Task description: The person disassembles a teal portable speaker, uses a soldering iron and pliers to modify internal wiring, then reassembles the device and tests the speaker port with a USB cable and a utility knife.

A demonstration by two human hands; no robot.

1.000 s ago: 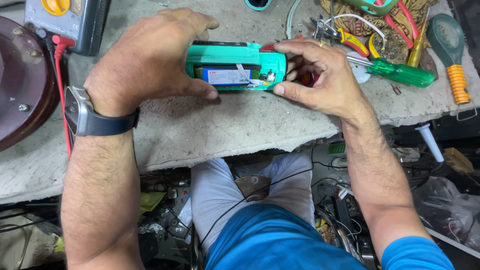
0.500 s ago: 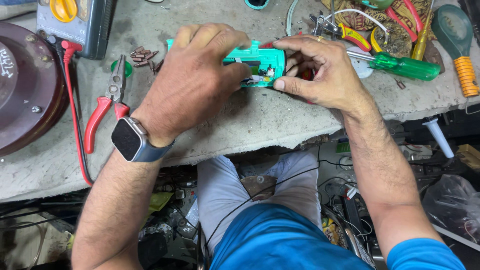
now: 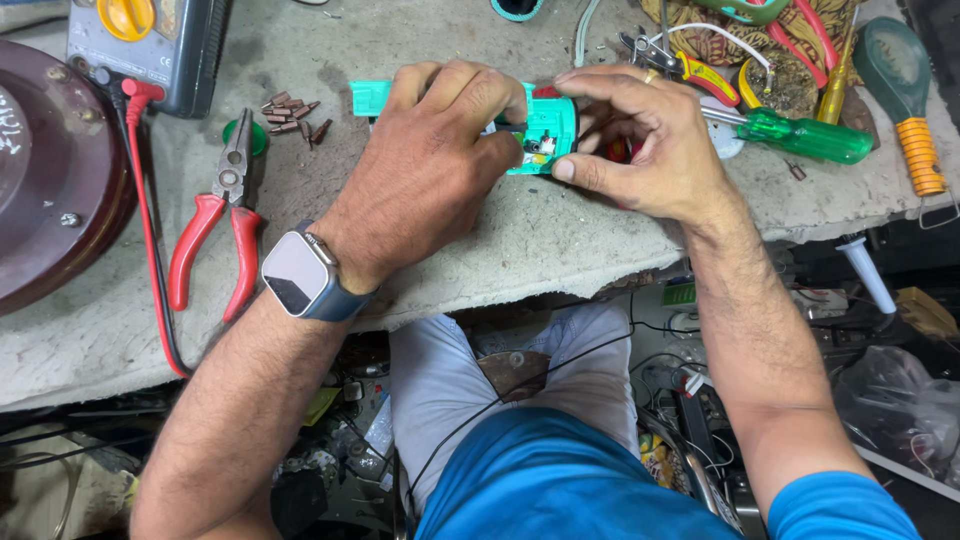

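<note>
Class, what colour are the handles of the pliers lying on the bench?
Red: the pliers have red handles and grey metal jaws, seen in the head view.

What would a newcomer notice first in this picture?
At the top centre, the left hand and right hand hold a turquoise plastic device over the grey workbench. Red-handled pliers lie at the left. A green-handled screwdriver lies at the upper right.

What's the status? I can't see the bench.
Left hand and right hand both grip the green casing. Red pliers lie left, apart.
</note>
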